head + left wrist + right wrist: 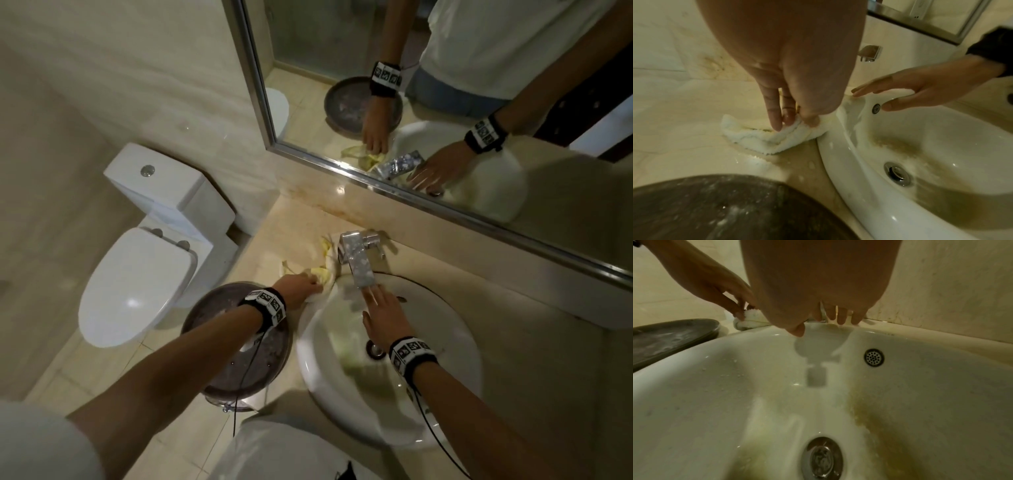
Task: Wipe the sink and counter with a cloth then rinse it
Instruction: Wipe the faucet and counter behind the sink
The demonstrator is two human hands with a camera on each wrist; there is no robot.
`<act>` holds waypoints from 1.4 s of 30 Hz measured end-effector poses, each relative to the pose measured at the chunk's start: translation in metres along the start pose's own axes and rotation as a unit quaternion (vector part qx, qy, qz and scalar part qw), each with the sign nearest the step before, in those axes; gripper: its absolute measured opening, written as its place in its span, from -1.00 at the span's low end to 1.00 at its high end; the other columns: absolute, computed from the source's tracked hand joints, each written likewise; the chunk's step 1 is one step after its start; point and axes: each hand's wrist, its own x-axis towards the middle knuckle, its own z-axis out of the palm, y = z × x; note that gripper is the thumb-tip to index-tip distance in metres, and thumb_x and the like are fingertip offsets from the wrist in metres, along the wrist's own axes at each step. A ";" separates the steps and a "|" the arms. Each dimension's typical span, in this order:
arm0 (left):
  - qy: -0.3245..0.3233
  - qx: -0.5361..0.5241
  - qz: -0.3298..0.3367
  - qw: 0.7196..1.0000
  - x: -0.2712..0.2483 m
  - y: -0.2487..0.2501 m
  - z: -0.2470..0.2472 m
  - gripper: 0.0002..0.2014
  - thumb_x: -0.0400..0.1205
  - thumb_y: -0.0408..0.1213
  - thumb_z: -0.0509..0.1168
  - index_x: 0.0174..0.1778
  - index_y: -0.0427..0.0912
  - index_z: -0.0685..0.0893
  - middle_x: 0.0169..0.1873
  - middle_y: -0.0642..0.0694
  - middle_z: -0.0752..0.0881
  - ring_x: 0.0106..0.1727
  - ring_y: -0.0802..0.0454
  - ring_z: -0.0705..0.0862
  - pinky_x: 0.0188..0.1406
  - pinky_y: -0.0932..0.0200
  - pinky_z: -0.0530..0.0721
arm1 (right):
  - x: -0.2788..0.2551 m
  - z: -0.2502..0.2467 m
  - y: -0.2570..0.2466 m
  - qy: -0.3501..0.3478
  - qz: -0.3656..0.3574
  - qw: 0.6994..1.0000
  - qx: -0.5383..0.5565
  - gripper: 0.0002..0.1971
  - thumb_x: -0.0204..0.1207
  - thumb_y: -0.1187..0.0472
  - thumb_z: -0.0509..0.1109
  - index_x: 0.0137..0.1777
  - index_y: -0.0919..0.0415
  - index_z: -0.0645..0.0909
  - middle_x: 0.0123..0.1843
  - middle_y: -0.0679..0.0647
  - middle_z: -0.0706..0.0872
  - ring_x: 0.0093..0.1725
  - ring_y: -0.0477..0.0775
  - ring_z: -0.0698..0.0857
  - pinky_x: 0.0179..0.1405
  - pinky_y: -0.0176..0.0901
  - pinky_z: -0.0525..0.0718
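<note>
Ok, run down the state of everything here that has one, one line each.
cloth: bunched on the counter beside the sink rim, pinched by the left hand
right hand: empty, fingers straight, over the sink
faucet: no water running
sink: yellow-brown stains, wet, not filled
toilet: lid down
dark round basin: whitish smears, nothing in it

White cloth [764,138], white sink [941,146] stained yellow-brown, beige marbled counter [684,121], dark speckled basin [715,211].

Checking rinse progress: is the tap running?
Off, it seems: no stream falls from the faucet into the sink.
</note>
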 end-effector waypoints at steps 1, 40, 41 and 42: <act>0.005 0.004 -0.002 1.000 -0.002 0.001 0.001 -0.54 0.59 -0.48 0.20 0.43 -0.16 0.51 0.37 -0.20 0.48 0.35 -0.21 0.51 -0.06 -0.09 0.68 | -0.003 0.001 -0.002 -0.001 -0.002 1.000 0.004 -0.28 0.69 0.02 0.25 0.77 0.22 0.09 0.76 0.21 0.19 0.70 0.31 0.24 0.66 0.21 0.32; -0.021 -0.253 0.086 0.963 -0.040 0.162 0.039 -0.48 0.55 -0.65 0.20 0.41 -0.18 0.50 0.49 -0.15 0.43 0.28 -0.17 0.56 0.18 0.02 0.57 | -0.096 0.028 0.009 -0.081 0.059 0.921 0.378 -0.62 0.37 0.09 0.59 0.15 0.00 0.58 0.03 -0.08 0.74 -0.01 -0.01 0.73 -0.05 -0.17 0.70; -0.015 -0.234 0.076 0.969 -0.038 0.165 0.037 -0.47 0.56 -0.64 0.21 0.44 -0.16 0.50 0.54 -0.14 0.40 0.32 -0.18 0.56 0.23 0.00 0.58 | -0.101 0.029 0.011 -0.073 0.070 0.917 0.386 -0.62 0.35 0.11 0.58 0.14 0.01 0.59 0.02 -0.07 0.75 -0.02 0.01 0.73 -0.08 -0.16 0.71; -0.008 -0.224 0.063 0.972 -0.035 0.167 0.036 -0.48 0.57 -0.62 0.22 0.44 -0.15 0.51 0.55 -0.14 0.39 0.30 -0.19 0.58 0.21 -0.01 0.59 | -0.104 0.031 0.013 -0.068 0.082 0.912 0.395 -0.62 0.34 0.14 0.58 0.14 0.03 0.59 0.01 -0.04 0.74 -0.02 0.03 0.73 -0.11 -0.17 0.70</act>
